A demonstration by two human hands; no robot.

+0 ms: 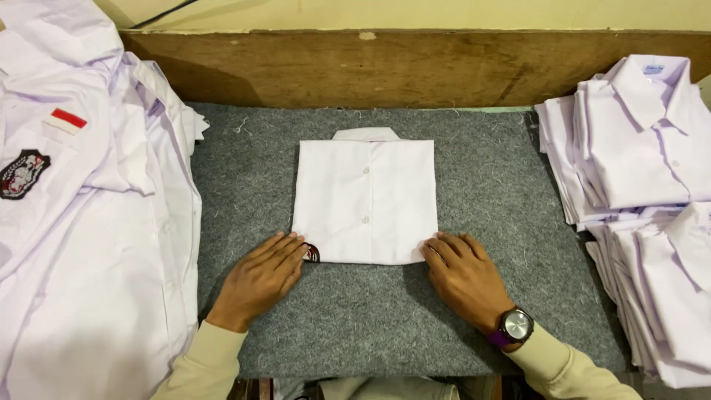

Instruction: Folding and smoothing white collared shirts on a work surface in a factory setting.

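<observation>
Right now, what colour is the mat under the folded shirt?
Grey, a felt-like mat under the white folded shirt; the head view shows it.

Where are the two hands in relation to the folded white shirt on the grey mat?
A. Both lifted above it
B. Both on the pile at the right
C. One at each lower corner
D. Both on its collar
C: the left hand touches the lower left corner of the folded shirt and the right hand the lower right corner.
</observation>
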